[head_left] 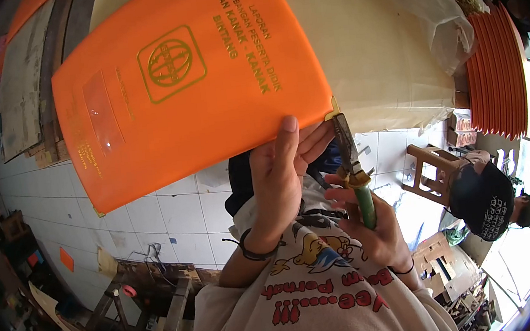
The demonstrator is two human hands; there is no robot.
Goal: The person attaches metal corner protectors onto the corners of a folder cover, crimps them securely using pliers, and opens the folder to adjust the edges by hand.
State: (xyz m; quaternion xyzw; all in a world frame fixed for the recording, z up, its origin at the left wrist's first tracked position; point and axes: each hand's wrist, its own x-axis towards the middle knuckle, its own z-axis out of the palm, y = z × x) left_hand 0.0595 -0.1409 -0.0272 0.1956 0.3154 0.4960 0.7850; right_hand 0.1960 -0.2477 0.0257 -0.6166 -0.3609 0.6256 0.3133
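An orange report folder [197, 134] with gold lettering and a gold emblem fills the upper left of the head view. My left hand [285, 170] grips its lower edge, thumb on the cover and fingers behind. Gold metal corner pieces sit on two of the visible corners, one of them a corner piece [99, 214] at the lower left. My right hand [378, 225] is closed round pliers [364, 203] with a green handle. Their dark jaws are at the folder's corner near my left fingers, touching or very close to the gold corner piece there.
A cream-covered work surface [381, 43] lies beyond the folder, with a clear plastic bag [437, 18] on it. A stack of orange folders [495, 73] stands at the right. Another person [485, 200] in a black shirt is beside a wooden stool [430, 174].
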